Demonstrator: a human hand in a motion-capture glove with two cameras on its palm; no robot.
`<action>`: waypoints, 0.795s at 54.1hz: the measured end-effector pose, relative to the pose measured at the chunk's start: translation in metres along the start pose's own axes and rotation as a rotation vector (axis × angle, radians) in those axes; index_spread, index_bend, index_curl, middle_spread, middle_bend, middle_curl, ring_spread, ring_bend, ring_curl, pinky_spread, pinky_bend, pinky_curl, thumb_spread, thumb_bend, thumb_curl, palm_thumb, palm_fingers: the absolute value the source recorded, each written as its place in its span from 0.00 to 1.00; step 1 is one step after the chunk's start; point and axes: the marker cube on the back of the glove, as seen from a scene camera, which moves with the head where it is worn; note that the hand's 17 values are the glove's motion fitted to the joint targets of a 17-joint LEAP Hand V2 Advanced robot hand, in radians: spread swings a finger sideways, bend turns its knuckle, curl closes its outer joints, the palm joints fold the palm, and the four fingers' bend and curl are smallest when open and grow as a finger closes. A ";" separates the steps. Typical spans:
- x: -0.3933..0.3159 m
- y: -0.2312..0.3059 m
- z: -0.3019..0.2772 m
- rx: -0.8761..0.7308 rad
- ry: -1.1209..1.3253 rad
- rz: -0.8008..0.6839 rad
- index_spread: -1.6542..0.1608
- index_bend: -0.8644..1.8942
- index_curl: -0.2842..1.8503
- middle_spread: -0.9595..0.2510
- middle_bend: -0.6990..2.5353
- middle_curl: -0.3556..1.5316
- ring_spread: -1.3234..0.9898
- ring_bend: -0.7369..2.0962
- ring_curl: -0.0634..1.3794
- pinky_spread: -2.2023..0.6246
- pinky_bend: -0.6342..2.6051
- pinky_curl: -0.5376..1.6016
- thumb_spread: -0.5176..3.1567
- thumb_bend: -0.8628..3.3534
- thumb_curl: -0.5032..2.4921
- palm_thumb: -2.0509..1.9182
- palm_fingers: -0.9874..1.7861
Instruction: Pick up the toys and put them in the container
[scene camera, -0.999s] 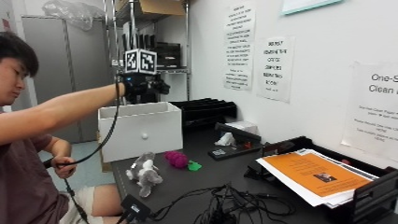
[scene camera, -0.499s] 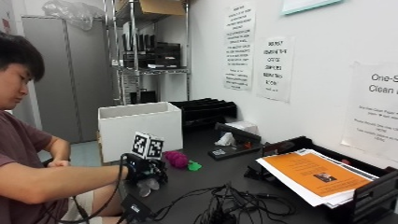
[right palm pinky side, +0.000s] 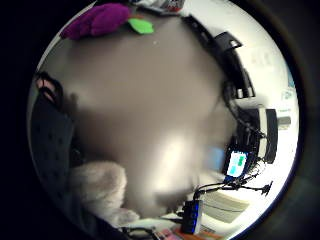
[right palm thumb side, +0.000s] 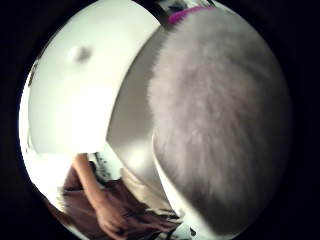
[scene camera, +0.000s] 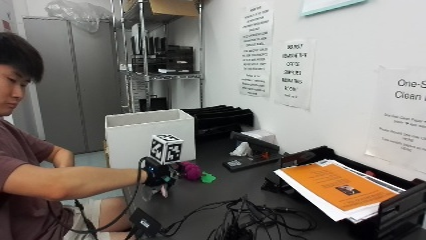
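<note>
My right hand (scene camera: 158, 176) down on grey plush toy (right palm thumb side: 220, 125) on table (scene camera: 233, 190); grip I cannot tell, toy orientation unclear. Purple toy (scene camera: 192, 170) just beside.

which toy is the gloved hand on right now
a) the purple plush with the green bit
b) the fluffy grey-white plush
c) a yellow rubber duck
b: the fluffy grey-white plush toy fills the thumb side palm view, while the purple plush toy with the green piece lies apart on the black table, beyond the black-gloved right hand.
</note>
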 end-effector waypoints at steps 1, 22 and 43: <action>0.000 -0.002 -0.002 -0.052 -0.018 0.010 0.80 0.46 0.18 0.64 0.52 0.50 0.44 0.68 0.48 0.66 0.47 0.44 0.42 0.24 0.35 0.64 0.78; -0.020 -0.013 -0.150 -0.264 -0.029 0.058 0.76 0.60 0.24 0.64 0.57 0.55 0.43 0.70 0.48 0.65 0.47 0.45 0.36 0.22 0.41 0.66 0.78; -0.116 -0.037 -0.327 0.061 0.093 -0.038 0.75 0.63 0.29 0.67 0.58 0.57 0.44 0.72 0.47 0.65 0.48 0.45 0.34 0.21 0.44 0.66 0.76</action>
